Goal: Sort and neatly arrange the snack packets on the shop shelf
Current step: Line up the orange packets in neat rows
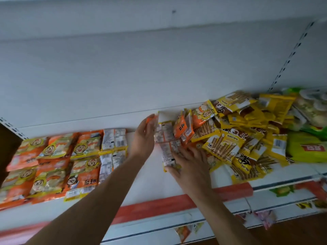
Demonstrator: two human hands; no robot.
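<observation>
Hands are corralling loose orange packets (183, 129) on the shelf (152, 183), just left of the yellow pile (244, 137).
The left hand (144, 137) is pressing flat, fingers straight, against the bunch's side away from the pile. The right hand (192, 165) is lying spread over packets at the pile's near edge. Nothing is being pinched, so upright packets are liable to topple, or yellow ones to get dragged toward the sorted rows (53, 165) well left of the pile.

Shop: shelf (154, 183) of snack packets (53, 165)
</observation>
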